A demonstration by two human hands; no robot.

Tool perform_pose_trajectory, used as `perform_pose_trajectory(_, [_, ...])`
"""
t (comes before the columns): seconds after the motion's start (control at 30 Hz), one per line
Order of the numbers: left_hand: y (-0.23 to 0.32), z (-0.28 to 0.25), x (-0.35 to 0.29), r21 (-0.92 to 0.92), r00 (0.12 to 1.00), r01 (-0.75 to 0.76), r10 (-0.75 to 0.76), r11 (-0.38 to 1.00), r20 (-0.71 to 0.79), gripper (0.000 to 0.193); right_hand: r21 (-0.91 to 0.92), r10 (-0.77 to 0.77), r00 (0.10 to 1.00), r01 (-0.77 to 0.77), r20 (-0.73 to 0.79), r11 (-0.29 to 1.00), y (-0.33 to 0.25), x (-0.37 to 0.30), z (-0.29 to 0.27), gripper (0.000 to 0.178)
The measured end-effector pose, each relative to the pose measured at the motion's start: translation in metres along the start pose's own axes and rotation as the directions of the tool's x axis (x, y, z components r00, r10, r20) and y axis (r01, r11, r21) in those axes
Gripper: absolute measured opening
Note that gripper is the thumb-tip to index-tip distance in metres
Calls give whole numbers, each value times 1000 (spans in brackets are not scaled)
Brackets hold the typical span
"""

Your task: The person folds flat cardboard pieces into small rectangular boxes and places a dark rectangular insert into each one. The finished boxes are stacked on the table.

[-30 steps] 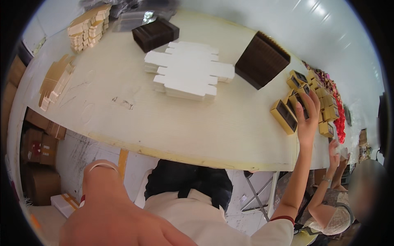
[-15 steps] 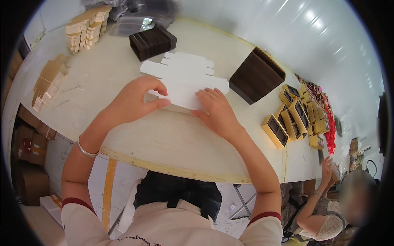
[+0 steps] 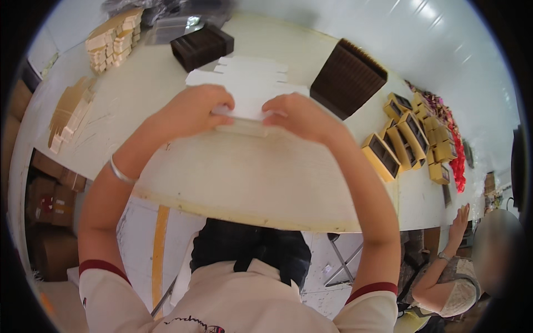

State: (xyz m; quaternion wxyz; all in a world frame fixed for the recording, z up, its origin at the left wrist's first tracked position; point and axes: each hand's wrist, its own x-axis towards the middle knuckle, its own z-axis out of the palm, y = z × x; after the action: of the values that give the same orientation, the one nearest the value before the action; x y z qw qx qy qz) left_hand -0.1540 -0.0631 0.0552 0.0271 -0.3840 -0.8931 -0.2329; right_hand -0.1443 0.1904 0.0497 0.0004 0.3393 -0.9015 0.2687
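Head view: placing left hand (image 3: 195, 112) and right hand (image 3: 300, 115) at near edge of white card stack (image 3: 245, 86) on desk (image 3: 222, 177), with fingers half-curled; cannot tell whether gripping. Could skew or crease it by pulling unevenly.

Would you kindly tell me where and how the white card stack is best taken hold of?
Probably by its near edge, at both corners, coming from the near side. The white card stack lies flat with that edge facing forward over bare table, while notched tabs show farther back. The left hand and right hand are at that edge.
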Motion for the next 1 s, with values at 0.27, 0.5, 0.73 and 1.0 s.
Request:
perform_pose_trajectory(0.27, [55,-8,-2,324,879,-244,350,914,-325,12,-624,-499,775,177,-389,761,-50,-47,-30,11])
perform_pose_trajectory(0.5, [145,81,-90,-175,935,-350,330,920,-133,24,-98,-79,936,48,-344,994,-93,-210,28,22])
perform_pose_trajectory(0.73, [146,105,-69,82,932,-289,300,954,-204,20,-444,-89,882,-143,-462,884,-79,-213,70,24])
perform_pose_trajectory(1.0, [140,112,-76,-89,963,-266,261,960,-59,9,-267,65,964,-136,-260,954,-85,-208,65,18])
